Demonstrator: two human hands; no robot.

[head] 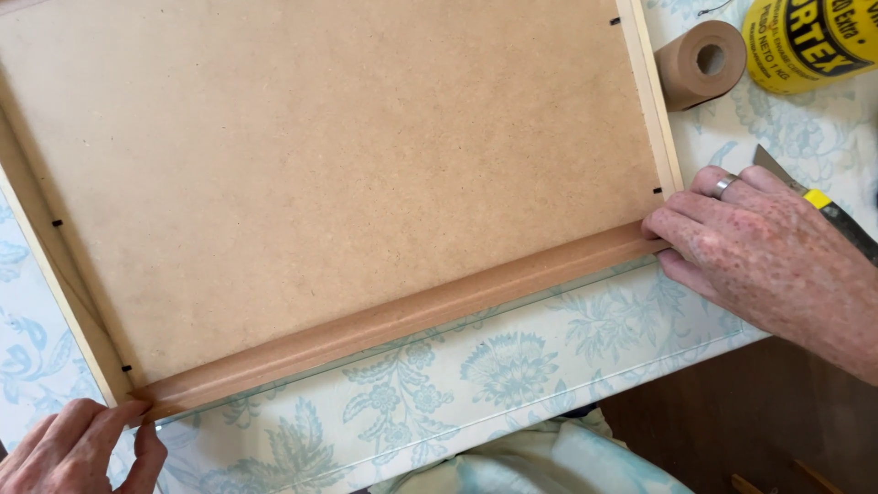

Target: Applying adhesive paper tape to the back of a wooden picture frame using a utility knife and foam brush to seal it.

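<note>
At the lower left, the left hand pinches the near-left end of a strip of brown paper tape, thumb and forefinger closed together on it just at the corner of a picture frame. From those fingertips the tape runs up and to the right along the frame's near edge, lying over the pale wood rail and the edge of the fibreboard backing, which fills the frame face-down on a table covered by a pale blue floral cloth. At the far end of the strip the right hand rests with fingers held together and laid flat, the tips pressing the tape's right end against the frame's corner; a ring sits on one finger. Just behind that hand's knuckles lies a utility knife with a yellow mark. Beyond the fingers, past the frame's right rail, stand a roll of brown tape and a yellow can.
</note>
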